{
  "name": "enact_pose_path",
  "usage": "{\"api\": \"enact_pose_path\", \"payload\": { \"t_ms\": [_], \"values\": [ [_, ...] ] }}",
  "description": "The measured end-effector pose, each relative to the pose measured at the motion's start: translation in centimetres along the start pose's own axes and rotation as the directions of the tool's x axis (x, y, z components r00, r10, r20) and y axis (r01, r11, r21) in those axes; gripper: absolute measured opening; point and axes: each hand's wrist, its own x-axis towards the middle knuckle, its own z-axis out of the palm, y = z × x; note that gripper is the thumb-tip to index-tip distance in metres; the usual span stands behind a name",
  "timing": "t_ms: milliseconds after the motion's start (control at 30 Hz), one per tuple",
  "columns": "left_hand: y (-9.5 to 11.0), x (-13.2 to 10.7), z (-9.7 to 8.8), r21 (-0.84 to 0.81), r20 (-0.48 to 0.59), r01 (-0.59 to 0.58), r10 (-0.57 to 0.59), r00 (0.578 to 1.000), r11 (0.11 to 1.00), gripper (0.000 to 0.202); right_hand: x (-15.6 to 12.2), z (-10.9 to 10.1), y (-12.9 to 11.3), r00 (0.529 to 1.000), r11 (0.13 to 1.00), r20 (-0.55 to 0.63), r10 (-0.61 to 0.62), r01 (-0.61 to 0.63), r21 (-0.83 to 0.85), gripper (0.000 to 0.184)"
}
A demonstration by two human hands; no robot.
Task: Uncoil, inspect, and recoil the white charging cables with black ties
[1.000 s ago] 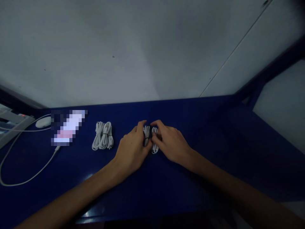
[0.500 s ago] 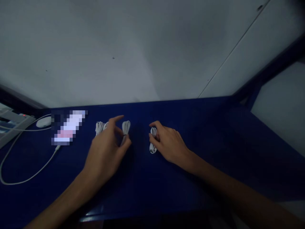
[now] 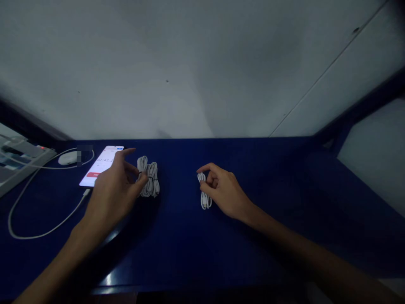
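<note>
My left hand (image 3: pixel 118 181) is at a cluster of coiled white cables left of centre. Its thumb lies over the leftmost cable coil (image 3: pixel 142 164), pinching it, and the index finger points out past it. Right beside that coil, and touching it, is another coiled cable (image 3: pixel 154 179) with a dark tie around its middle. Across the table, my right hand (image 3: pixel 223 188) pinches a single white cable coil (image 3: pixel 205 200) between thumb and fingers. That coil hangs or rests low over the blue surface; I cannot tell which.
A lit phone (image 3: pixel 106 162) showing a timer lies behind my left hand, plugged into a white charging cable (image 3: pixel 47 233). A white rounded device (image 3: pixel 68 158) and a power strip (image 3: pixel 28 169) are at the far left. The blue table (image 3: pixel 177 245) meets a pale wall (image 3: pixel 190 63).
My left hand has moved left with its cable coil, from right of the cluster to its left side. My right hand keeps its coil in nearly the same place. The view has shifted slightly.
</note>
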Motion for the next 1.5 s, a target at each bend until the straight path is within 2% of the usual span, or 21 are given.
{"api": "enact_pose_path", "payload": {
  "t_ms": [100,200,333,400,467,500,600,700,733,833,933,1033,1200,1333,1400,1500],
  "values": [
    [-0.9,0.4,0.2,0.038,0.06,-0.045,0.042,0.997,0.998,0.069,-0.2,0.3,0.1,1.0,0.999,0.004,-0.006,0.006,0.031,0.021],
    [-0.6,0.5,-0.1,0.07,0.043,-0.071,0.068,0.997,0.995,0.068,-0.2,0.3,0.4,1.0,0.997,-0.002,-0.012,0.012,0.071,0.022],
    [2.4,-0.3,0.1,0.099,-0.053,-0.094,0.1,0.994,0.991,0.063,0.1,-0.4,0.9,1.0,0.987,-0.009,-0.025,0.026,0.158,0.021],
    [4.5,-1.1,1.1,-0.004,0.003,-0.145,0.145,0.989,0.989,0.059,0.3,-0.8,1.3,0.999,0.975,-0.006,-0.035,0.035,0.221,0.021],
    [6.6,-1.8,2.7,-0.167,0.135,-0.195,0.218,0.967,0.966,0.052,0.5,-1.3,1.7,0.999,0.957,-0.003,-0.046,0.045,0.285,0.024],
    [7.5,-2.0,3.6,-0.257,0.208,-0.18,0.236,0.949,0.95,0.049,0.6,-1.5,2.0,0.999,0.949,-0.003,-0.052,0.05,0.313,0.025],
    [9.2,-2.1,6.6,-0.48,0.369,-0.014,0.217,0.904,0.877,0.047,0.6,-2.4,2.6,0.998,0.93,-0.015,-0.067,0.068,0.362,0.03],
    [9.7,-1.6,9.2,-0.687,0.448,0.185,0.209,0.869,0.702,0.04,0.5,-3.2,3.2,0.997,0.922,-0.041,-0.072,0.082,0.379,0.032],
    [9.6,-1.4,9.9,-0.713,0.453,0.208,0.213,0.866,0.67,0.038,0.4,-3.5,3.4,0.996,0.921,-0.055,-0.07,0.086,0.38,0.032],
    [9.3,-1.1,11.2,-0.741,0.459,0.246,0.205,0.864,0.625,0.04,0.2,-3.9,3.7,0.994,0.921,-0.093,-0.06,0.091,0.378,0.033],
    [8.9,-1.3,11.6,-0.753,0.444,0.251,0.188,0.876,0.609,0.04,-0.2,-4.1,3.8,0.993,0.922,-0.1,-0.064,0.097,0.374,0.034],
    [8.6,-1.7,11.5,-0.76,0.405,0.222,0.179,0.897,0.61,0.039,-0.3,-4.1,3.7,0.991,0.917,-0.105,-0.081,0.116,0.381,0.034],
    [8.2,-2.3,10.7,-0.771,0.294,0.106,0.203,0.934,0.628,0.03,-0.4,-4.0,3.2,0.993,0.922,-0.072,-0.098,0.118,0.369,0.025],
    [7.7,-2.6,10.6,-0.79,0.242,0.057,0.225,0.944,0.61,0.021,-1.0,-3.4,3.2,0.993,0.928,-0.041,-0.108,0.115,0.354,0.029],
    [7.3,-2.8,10.8,-0.815,0.205,0.038,0.226,0.952,0.579,0.022,-1.5,-3.0,3.4,0.992,0.932,-0.057,-0.115,0.127,0.338,0.029],
    [6.8,-3.1,11.2,-0.833,0.192,0.052,0.199,0.961,0.551,0.031,-2.4,-2.6,3.6,0.977,0.947,-0.098,-0.19,0.208,0.243,0.02]
  ]
}}
